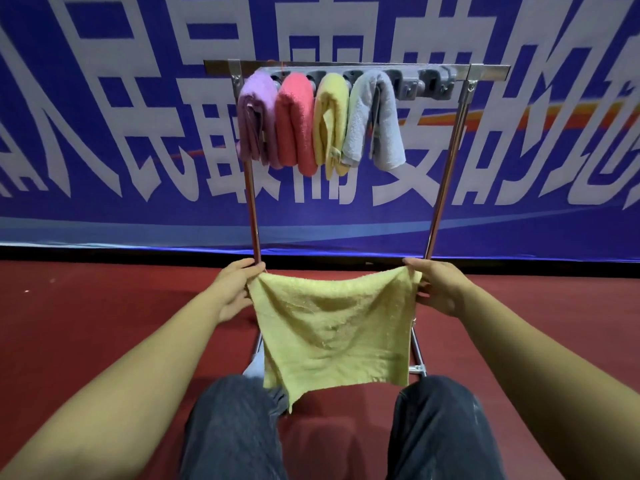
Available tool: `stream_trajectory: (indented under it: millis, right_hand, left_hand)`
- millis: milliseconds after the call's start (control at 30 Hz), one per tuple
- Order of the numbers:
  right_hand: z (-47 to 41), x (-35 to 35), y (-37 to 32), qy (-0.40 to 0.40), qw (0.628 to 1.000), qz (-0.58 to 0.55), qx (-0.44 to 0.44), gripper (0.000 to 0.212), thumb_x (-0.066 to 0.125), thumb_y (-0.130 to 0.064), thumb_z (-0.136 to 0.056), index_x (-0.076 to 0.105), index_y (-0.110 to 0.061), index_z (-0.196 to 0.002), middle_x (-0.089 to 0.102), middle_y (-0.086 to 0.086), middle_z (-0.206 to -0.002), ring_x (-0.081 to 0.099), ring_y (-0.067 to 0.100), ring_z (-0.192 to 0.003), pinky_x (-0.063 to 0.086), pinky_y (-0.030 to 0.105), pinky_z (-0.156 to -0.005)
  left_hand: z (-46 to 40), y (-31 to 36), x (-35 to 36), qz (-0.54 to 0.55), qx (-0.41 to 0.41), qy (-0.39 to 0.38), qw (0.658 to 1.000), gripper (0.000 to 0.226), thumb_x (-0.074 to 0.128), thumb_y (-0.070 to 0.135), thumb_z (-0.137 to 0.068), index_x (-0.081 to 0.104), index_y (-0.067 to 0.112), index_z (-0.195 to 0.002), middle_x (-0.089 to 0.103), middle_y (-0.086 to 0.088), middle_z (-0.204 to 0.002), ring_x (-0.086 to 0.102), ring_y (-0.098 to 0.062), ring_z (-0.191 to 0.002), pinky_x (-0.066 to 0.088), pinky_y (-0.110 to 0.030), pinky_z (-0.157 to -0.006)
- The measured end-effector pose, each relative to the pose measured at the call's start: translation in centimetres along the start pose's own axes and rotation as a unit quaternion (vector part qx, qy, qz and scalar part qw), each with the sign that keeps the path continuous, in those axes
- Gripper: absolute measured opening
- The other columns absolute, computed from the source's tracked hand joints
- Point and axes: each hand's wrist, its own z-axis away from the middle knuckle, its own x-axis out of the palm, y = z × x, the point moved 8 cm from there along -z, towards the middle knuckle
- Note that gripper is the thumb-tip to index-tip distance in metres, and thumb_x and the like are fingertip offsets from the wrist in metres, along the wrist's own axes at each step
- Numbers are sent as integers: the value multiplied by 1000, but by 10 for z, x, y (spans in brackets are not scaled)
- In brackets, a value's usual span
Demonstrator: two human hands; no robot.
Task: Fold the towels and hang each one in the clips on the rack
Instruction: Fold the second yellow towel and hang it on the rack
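A yellow-green towel [334, 327] hangs spread flat in front of me. My left hand [235, 289] pinches its top left corner and my right hand [438, 287] pinches its top right corner. Above stands a metal rack [446, 181] whose top bar carries a grey clip strip [429, 85]. Folded towels hang from the strip: a purple towel [254, 119], a red towel [296, 123], a yellow towel [330, 123] and a grey towel [374, 119]. Two clips at the strip's right end hold nothing.
A blue banner [104, 133] with large white characters fills the background behind the rack. The floor [86, 306] is red. My knees [235, 427] in dark trousers sit under the towel, beside the rack's base [417, 368].
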Motion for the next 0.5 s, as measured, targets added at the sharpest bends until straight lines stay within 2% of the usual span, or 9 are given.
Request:
stream_trajectory:
  millis: [67,133,200,267,333,400,500]
  right_hand:
    - [-1,2,-4,-22,999,-19,-12,31,67,-3,-93,66,-12,-122,69,10,-98,62,23,-86,52,40,-90]
    - [-3,3,-6,-30,999,-24,-21,49,67,11,-88,61,-11,-131,68,17,-110,66,29,-94,53,43,-95]
    - [-8,-3,-4,1,999,35,-38,56,70,15,-84,58,-6,-135,67,16,-106,65,31,-97,52,48,-103]
    - [-14,-14,-8,64,981,167,-77,62,78,11,-80,56,-3,-137,63,14,-104,64,28,-99,53,46,-103]
    - [-15,-19,-12,98,956,257,-98,70,84,2,-78,53,-6,-140,62,17,-121,64,28,-109,54,41,-101]
    - [-13,-21,-14,107,951,271,-106,70,84,0,-78,53,-8,-140,59,18,-134,62,32,-117,54,41,-101]
    - [-8,-20,-16,102,956,247,-123,57,80,6,-80,61,-4,-132,62,19,-131,64,29,-108,55,38,-94]
  left_hand:
    - [3,3,2,10,32,-7,999,52,71,-1,-92,56,21,-136,75,-12,-109,70,-23,-98,55,-40,-92]
    - [3,5,1,3,63,12,998,55,71,-7,-89,58,16,-138,69,-19,-119,70,-26,-103,56,-36,-91]
    - [2,11,-2,-15,99,41,994,49,72,-8,-89,62,10,-133,70,-23,-118,71,-27,-98,58,-34,-84]
    - [1,18,-7,-46,133,72,987,42,74,-6,-87,65,9,-125,71,-25,-115,71,-30,-93,58,-37,-81]
    - [1,25,-10,-76,151,86,982,39,77,-3,-86,67,13,-120,72,-23,-112,72,-31,-94,58,-39,-84]
    - [4,30,-9,-114,166,81,976,36,78,1,-87,67,17,-117,73,-18,-110,72,-31,-96,58,-40,-85]
    - [7,36,-7,-164,191,75,965,30,78,5,-88,68,27,-106,72,-16,-109,72,-30,-99,58,-43,-87]
